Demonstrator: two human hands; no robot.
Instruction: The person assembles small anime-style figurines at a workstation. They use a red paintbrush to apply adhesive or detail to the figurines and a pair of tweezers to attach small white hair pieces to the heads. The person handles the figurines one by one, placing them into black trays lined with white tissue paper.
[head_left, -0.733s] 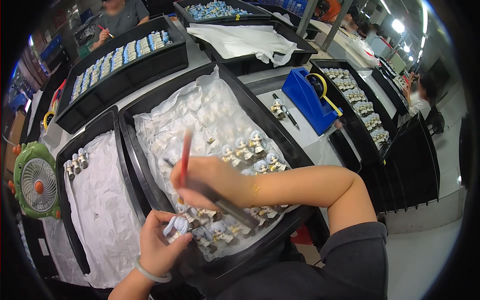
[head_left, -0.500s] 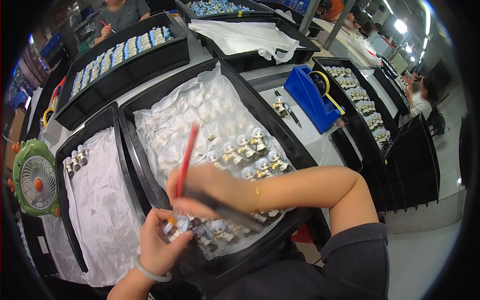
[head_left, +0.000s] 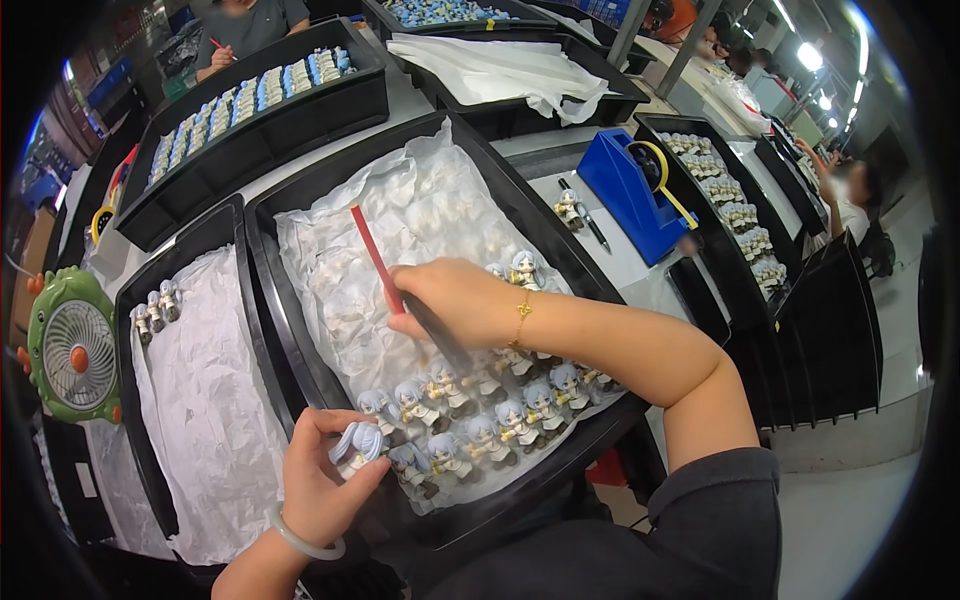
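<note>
**Small painted figurine in left hand, red brush in right: light, rigid, easy to mar**

While the left hand (head_left: 320, 485) sits at the near-left corner of the middle tray (head_left: 262, 250), its grip is pinched on one small figurine (head_left: 357, 443) with pale blue hair, thumb and fingers closed round the body. Looks light and stiff, hard plastic by the look; thin hair tips and painted face likely the fragile bits, so best held by the torso or base, not the head. Glossy surface may be slippery.

Further left: green desk fan (head_left: 72, 350) at the bench's left edge, then a side tray (head_left: 130, 420) lined with white paper and a few figurines at its far end.

Middle tray: crinkled white liner, a cluster of seated figurines (head_left: 500, 410) along the near edge, close together, some touching.

Right hand (head_left: 455, 300) over the tray's middle, grip pressed on a red brush (head_left: 378, 258), tip hidden under the hand. Thin, light, rigid.

Right of that: blue tape dispenser (head_left: 635, 195) on the bench.
</note>
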